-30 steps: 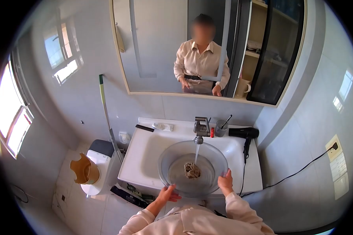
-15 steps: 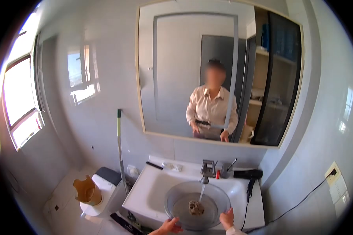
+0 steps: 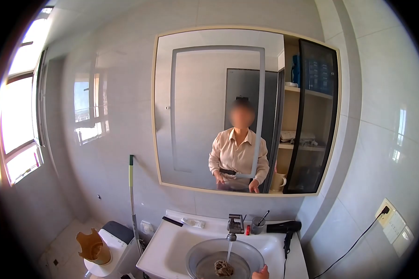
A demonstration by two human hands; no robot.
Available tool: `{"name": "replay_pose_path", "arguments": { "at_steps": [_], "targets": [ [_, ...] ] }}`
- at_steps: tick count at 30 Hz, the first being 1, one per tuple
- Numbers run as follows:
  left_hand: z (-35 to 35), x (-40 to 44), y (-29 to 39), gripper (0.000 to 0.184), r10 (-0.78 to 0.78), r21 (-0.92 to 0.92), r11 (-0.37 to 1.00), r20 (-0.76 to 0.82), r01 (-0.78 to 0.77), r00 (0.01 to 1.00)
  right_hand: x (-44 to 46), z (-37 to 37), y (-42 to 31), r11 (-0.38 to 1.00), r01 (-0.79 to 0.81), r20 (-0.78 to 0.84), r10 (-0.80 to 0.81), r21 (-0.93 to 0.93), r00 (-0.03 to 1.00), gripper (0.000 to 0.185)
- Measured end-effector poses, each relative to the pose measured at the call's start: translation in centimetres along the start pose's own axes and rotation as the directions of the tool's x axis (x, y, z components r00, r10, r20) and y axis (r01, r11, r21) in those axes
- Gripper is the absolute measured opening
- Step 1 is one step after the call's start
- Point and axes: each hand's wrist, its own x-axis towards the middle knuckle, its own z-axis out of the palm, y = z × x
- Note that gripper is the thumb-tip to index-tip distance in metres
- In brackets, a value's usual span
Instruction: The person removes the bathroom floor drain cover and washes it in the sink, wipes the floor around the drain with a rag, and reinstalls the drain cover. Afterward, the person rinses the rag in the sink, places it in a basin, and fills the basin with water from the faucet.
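Observation:
My right hand (image 3: 261, 272) grips the right rim of a grey see-through basin (image 3: 195, 250), its fingers partly cut off by the lower edge. The basin sits in the white sink (image 3: 160, 249). Water runs from the faucet (image 3: 235, 225) into it. A brown, crumpled clump (image 3: 223, 268) lies in the water; its kind I cannot make out. My left hand is below the picture, seen only small and unclear in the mirror (image 3: 205, 116).
A hair dryer (image 3: 284, 227), a cup with a toothbrush (image 3: 258, 225), a small red item (image 3: 248, 230), a tube (image 3: 193, 223) and a black comb-like strip (image 3: 172, 221) lie along the sink's back. Left stand a pole (image 3: 131, 195) and a toilet (image 3: 118, 246) with a cut brown container (image 3: 95, 249).
The view has tilted up, so the sink and basin sit lower and my left hand has dropped out of the picture. My right hand still holds the basin rim. Water keeps running.

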Motion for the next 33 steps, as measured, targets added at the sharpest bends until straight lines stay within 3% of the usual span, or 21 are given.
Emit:
{"name": "replay_pose_path", "arguments": {
  "at_steps": [12, 23, 29, 31, 33],
  "targets": [
    [-0.1, 0.5, 0.0, 0.061, -0.106, -0.079, 0.991, -0.011, 0.105, 0.994, 0.5, 0.6, 1.2, 0.999, 0.035, -0.012, -0.035, 0.007, 0.999, 0.053],
    [1.2, -1.3, 1.0, 0.058, -0.050, -0.085, 0.995, -0.068, 0.044, 0.996, 0.4, 1.0, 3.1, 0.996, 0.088, -0.020, -0.088, 0.005, 0.996, 0.054],
    [1.8, -1.7, 1.5, 0.061, -0.044, -0.044, 0.998, -0.144, 0.038, 0.989, -0.6, 0.4, 3.3, 0.976, 0.216, -0.045, -0.216, -0.008, 0.975, 0.055],
    [1.6, -1.5, 1.4, 0.062, -0.064, -0.056, 0.997, -0.141, 0.056, 0.988, -1.4, -0.5, 1.0, 0.998, 0.029, -0.041, -0.026, 0.061, 0.999, 0.051],
    [1.3, -0.9, 1.2, 0.063, -0.090, -0.073, 0.994, -0.137, 0.081, 0.986, -2.0, -1.0, 0.2, 0.999, -0.035, -0.031, 0.035, 0.005, 0.999, 0.052]
  ]
}}
